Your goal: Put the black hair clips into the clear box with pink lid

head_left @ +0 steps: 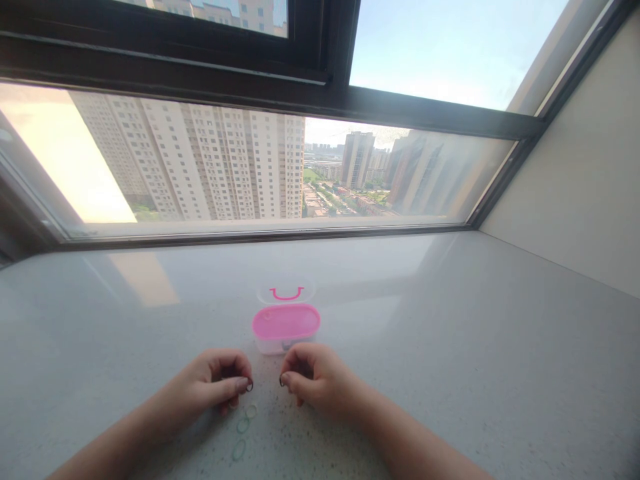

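Observation:
Between the thumb and fingertips of my left hand (217, 379) is a small dark ring (250, 387). My right hand (316, 379), also closed in a pinch, grips another small dark ring (281, 381) that is partly hidden by the thumb. A short gap separates the two hands. Several thin, pale greenish rings (240, 449) lie on the white speckled surface (450, 373) just below my left hand. Right behind the hands stands an oval clear box with a pink top (286, 321); something dark shows low in its front, but I cannot tell what.
Behind the box lies a clear oval lid with a pink handle (287, 295). The dark window frame (270, 235) borders the far edge of the surface, with tall buildings outside. A plain wall (575, 180) rises on the right.

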A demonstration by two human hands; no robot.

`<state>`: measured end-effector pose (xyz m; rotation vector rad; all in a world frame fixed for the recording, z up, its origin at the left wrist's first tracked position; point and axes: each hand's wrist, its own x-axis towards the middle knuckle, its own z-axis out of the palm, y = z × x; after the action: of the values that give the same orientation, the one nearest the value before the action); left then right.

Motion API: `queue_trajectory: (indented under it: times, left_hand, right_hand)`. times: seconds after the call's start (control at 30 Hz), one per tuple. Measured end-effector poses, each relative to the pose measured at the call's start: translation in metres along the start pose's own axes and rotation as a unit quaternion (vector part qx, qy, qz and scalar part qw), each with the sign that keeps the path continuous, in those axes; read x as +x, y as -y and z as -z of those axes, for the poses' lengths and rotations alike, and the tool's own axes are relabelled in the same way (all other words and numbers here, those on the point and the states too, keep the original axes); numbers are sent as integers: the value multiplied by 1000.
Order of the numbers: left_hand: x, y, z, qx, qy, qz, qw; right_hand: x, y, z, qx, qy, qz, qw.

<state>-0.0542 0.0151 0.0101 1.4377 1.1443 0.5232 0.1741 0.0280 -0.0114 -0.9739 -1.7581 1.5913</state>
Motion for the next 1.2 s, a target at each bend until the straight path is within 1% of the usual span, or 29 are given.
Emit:
queue_trajectory:
  times: [0.2,0.4,0.57,1.2]
  left_hand:
    - [0,0,-1,-2,-3,6,1000]
    - [-1,-4,-2,3,-7,10,1000]
    - [-2,-5,-2,5,-5,6,1000]
    - [0,-2,-1,-4,-6,10,1000]
  right_hand:
    - [-1,2,0,-4,-3,-8,1000]
    - [-1,1,1,-13,-1,2,1000]
    - [-1,2,0,-16,-1,-3,1000]
    - [0,1,1,-24,0,-7,1000]
